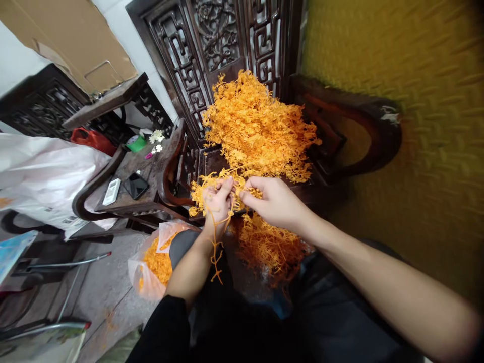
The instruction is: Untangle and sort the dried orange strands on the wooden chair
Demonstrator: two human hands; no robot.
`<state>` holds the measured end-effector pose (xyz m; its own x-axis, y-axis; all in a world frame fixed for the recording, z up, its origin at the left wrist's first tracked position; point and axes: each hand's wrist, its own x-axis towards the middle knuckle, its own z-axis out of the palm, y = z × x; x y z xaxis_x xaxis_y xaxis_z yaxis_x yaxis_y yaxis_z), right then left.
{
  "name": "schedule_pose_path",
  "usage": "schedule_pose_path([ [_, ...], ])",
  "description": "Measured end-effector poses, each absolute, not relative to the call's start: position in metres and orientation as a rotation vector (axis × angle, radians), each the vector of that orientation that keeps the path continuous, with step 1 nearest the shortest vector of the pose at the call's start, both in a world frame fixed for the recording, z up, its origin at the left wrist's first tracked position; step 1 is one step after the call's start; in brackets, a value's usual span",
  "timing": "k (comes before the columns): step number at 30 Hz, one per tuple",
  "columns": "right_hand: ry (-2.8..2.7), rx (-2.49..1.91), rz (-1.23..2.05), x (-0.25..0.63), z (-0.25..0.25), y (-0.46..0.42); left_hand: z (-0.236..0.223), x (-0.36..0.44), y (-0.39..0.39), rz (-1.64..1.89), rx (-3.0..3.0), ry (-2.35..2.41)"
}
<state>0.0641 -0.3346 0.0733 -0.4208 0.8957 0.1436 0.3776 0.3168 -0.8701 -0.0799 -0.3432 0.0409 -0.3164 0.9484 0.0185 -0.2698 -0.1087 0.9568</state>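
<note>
Orange strands point(237, 202) | left hand point(218, 204) curled round them, right hand point(270, 199) pinching | heap point(260, 131) at one o'clock | dangling ends point(216, 275), six o'clock, could snag, tearing if tugged

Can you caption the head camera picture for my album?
Bare left hand and right hand handling thin orange strands beside a frilly orange heap on a carved dark-wood chair.
</note>
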Motion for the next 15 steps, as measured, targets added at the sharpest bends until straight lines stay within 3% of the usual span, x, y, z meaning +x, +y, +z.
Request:
schedule_pose_path([
  [7, -1.843, -1.003, 1.148, 0.074, 0.081, -0.348, 0.046, -0.11, -0.319, 1.762, 0.681, 1.061],
  [15, -1.264, -0.952, 1.547, 0.091, 0.08, -0.335, 0.05, -0.103, -0.345, 1.41, 0.917, 1.058],
])
